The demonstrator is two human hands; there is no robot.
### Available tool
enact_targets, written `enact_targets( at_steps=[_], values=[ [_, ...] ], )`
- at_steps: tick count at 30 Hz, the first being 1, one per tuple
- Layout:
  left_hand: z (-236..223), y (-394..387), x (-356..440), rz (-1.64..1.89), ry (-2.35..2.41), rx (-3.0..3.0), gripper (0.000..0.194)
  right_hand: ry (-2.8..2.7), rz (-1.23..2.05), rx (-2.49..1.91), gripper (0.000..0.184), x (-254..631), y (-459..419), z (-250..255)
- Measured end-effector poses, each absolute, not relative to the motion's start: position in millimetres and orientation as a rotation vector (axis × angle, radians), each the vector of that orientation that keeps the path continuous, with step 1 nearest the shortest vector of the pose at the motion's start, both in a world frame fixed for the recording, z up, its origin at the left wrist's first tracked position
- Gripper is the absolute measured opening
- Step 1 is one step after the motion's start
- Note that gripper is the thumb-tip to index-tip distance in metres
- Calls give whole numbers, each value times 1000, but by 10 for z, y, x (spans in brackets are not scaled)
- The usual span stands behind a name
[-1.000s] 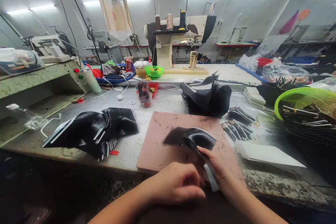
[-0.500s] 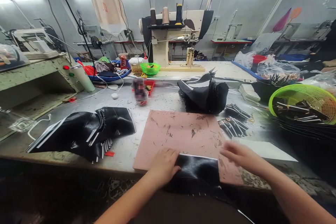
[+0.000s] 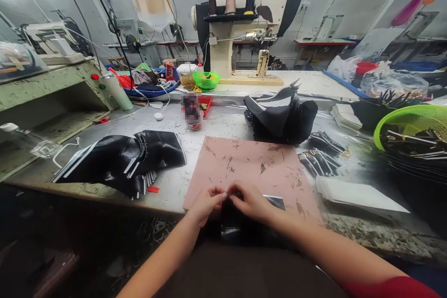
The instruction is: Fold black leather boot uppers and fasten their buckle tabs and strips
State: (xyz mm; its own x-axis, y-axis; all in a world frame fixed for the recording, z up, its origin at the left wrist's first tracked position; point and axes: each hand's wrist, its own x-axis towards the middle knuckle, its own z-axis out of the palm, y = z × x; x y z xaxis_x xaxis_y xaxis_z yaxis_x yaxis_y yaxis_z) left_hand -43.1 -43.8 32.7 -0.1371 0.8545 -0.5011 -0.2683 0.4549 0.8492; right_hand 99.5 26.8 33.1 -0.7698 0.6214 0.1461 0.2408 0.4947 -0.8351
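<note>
A glossy black leather piece (image 3: 275, 202) with a white strip along its edge lies at the front of the pink board (image 3: 244, 158) and hangs toward my lap. My left hand (image 3: 210, 202) pinches the left end of its edge between thumb and fingers. Right beside it, my right hand (image 3: 250, 201) is closed on the same edge, and the two sets of fingertips almost meet. The fingers and forearm cover much of the piece.
Stacked black leather pieces (image 3: 115, 160) lie on the left. Behind the board sits a dark folded pile (image 3: 282, 118). Small black tabs (image 3: 319, 162), white sheets (image 3: 359, 195) and a green basket (image 3: 379, 135) are on the right. A sewing machine (image 3: 225, 51) stands at the back.
My right hand has moved left from above the board's right side to the leather's edge, beside my left hand. The left hand now pinches instead of lying flat. The view has shifted slightly.
</note>
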Motion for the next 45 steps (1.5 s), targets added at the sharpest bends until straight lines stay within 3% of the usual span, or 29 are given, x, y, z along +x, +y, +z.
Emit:
enact_targets(
  at_steps=[7, 17, 29, 37, 42, 45],
  values=[
    [400, -449, -393, 1124, 1342, 476, 37, -2268, 1147, -706, 13, 1034, 270, 393],
    [352, -459, -275, 1182, 1498, 863, 18, -2382, 922, -740, 12, 1064, 319, 471],
    [310, -447, -211, 1184, 1538, 870, 14, -2286, 745, -685, 13, 1069, 244, 301],
    [335, -406, -204, 1208, 1465, 700, 21, -2056, 1150, -829, 9, 1111, 293, 279],
    [259, -316, -249, 1262, 1586, 626, 23, -1545, 1572, -822, 10, 1480, 413, 241],
    [190, -283, -278, 1284, 1621, 630, 26, -1299, 1596, -937, 13, 1943, 490, 230]
  ],
)
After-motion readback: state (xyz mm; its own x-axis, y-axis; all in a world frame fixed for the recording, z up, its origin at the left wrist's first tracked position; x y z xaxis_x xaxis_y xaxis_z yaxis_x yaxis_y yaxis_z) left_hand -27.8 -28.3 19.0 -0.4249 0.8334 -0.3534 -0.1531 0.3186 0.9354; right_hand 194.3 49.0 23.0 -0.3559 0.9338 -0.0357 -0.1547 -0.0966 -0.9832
